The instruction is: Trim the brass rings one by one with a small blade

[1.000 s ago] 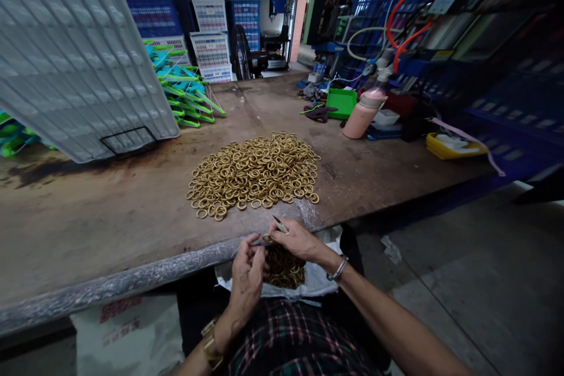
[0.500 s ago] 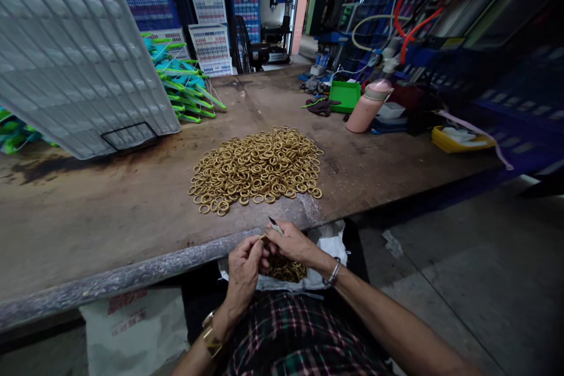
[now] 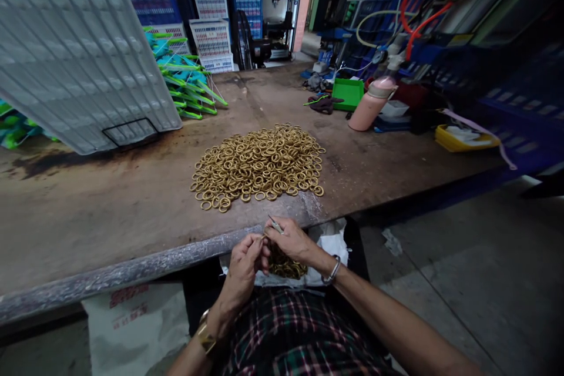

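Note:
My left hand (image 3: 247, 261) is closed in a pinch on a brass-coloured ring, only a sliver of which shows between the fingertips. Touching it from the right, my right hand (image 3: 293, 242) grips a small pointed knife (image 3: 275, 225), its tip sticking out past the thumb toward the bench. Under both hands, more brass-coloured rings (image 3: 288, 270) rest on white sheeting (image 3: 333, 247) in my lap, partly covered by the right hand. A large heap of the same rings (image 3: 264, 164) lies on the bench just beyond my hands.
The brown bench (image 3: 145, 200) has a worn, silvery front edge. A translucent ribbed tray (image 3: 88, 53) leans at left beside green and turquoise plastic parts (image 3: 189, 85). A pink bottle (image 3: 368, 108), green bin (image 3: 348, 94) and yellow tray (image 3: 462, 140) stand at right. Stacked crates (image 3: 209, 38) rise behind.
The knife has turned slightly in my right hand, its dark blade now at a flatter angle. Both hands stay together at the same spot, and the view has shifted a little.

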